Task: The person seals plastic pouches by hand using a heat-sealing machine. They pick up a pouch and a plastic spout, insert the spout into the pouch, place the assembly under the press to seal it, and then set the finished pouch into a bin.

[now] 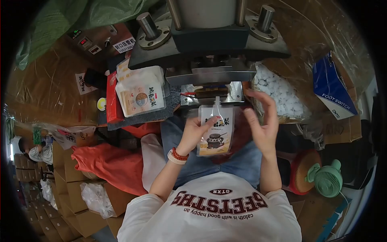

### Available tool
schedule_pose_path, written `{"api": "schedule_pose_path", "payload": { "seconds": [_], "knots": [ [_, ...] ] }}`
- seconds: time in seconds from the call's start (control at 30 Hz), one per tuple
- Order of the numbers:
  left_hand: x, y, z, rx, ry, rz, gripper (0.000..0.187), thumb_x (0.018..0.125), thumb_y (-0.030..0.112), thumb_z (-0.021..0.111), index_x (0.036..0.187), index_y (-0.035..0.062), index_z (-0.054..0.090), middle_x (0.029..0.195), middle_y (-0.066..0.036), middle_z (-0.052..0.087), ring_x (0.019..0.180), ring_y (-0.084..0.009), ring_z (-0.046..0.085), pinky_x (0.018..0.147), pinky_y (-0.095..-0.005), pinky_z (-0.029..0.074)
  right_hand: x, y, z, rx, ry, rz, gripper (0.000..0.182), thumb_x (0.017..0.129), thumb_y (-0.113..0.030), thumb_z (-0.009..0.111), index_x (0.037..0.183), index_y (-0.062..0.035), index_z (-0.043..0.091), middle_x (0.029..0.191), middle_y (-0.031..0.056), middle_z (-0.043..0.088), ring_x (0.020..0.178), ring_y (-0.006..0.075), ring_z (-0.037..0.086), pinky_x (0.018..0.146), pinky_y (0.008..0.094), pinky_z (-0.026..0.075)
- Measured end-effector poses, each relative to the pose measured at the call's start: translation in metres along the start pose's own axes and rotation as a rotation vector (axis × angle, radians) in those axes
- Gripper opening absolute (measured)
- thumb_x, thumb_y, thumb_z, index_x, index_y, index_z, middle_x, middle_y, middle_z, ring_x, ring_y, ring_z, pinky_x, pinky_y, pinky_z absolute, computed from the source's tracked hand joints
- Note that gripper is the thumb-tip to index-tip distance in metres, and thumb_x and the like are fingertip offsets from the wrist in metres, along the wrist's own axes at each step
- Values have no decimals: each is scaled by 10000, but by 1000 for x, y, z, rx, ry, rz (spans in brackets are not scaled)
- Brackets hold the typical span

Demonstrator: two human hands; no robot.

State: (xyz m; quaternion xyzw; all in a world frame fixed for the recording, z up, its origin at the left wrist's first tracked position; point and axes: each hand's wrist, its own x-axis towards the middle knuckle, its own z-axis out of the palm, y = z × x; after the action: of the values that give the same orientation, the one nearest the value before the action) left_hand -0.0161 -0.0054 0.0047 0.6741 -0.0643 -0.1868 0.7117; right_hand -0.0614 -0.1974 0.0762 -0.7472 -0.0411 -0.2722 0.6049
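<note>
A seated person's left hand point(192, 133), with a red beaded bracelet point(178, 154) at the wrist, pinches the left edge of a printed spout pouch point(215, 139) between thumb and fingers. The pouch is held over the lap, its clear spout point(217, 101) pointing away from the person. To the right of that grip, the right hand point(264, 129) is spread wide, fingers curved, just beside the pouch. Directly ahead of the grip stands a metal press point(211, 76). Ahead and to the left, a stack of similar pouches point(143, 94) lies by a red box point(113, 101). Ahead and to the right is a heap of small white pieces point(276, 90), possibly caps, though too small to be sure. Farther right stands a blue FOOT SWITCH box point(333, 90); behind and right, a green fan point(327, 181).
</note>
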Motion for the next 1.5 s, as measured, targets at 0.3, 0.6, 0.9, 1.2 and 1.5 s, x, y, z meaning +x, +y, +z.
{"api": "schedule_pose_path", "payload": {
  "seconds": [0.3, 0.6, 0.9, 1.2, 1.5],
  "knots": [
    [57, 5, -10, -432, 3, -139, 254, 868, 192, 693, 949, -48, 664, 891, -86, 695, 759, -129, 670, 642, -247, 524, 32, 100, -44, -994, -24, 3, 235, 843, -99, 612, 1067, -29, 626, 1035, 145, 617, 957, 352, 554, 837, 420, 455],
    [35, 21, -89, 710, 518, 297, 373, 868, 311, 684, 1104, 24, 648, 992, -72, 691, 871, -202, 664, 741, -327, 527, 35, 101, -43, -915, 37, -30, 181, 879, -64, 577, 1047, -10, 619, 988, 155, 633, 899, 304, 606, 807, 361, 474],
    [-37, -2, -113, 652, 437, 347, 339, 710, -69, 550, 998, 27, 701, 997, -119, 706, 984, -285, 670, 821, -318, 517, -11, 8, -2, 380, -75, -20, 291, 933, -24, 530, 1197, -5, 409, 1144, 257, 607, 1099, 275, 593, 980, 372, 432],
    [-61, 64, -25, 709, 25, 883, 390, 639, -79, 594, 995, 35, 707, 1014, -120, 704, 912, -268, 693, 793, -324, 537, -12, -11, 21, 22, -417, -434, 248, 665, -79, 760, 910, -94, 725, 1127, 84, 637, 1078, 285, 554, 902, 385, 409],
    [-38, 52, -10, 734, 110, 819, 272, 709, -44, 627, 961, 25, 702, 974, -87, 710, 949, -270, 681, 792, -328, 535, -7, -8, 1, -185, -203, -322, 258, 651, -99, 781, 902, -83, 722, 869, 35, 649, 844, 220, 569, 808, 337, 376]
  ]
}}
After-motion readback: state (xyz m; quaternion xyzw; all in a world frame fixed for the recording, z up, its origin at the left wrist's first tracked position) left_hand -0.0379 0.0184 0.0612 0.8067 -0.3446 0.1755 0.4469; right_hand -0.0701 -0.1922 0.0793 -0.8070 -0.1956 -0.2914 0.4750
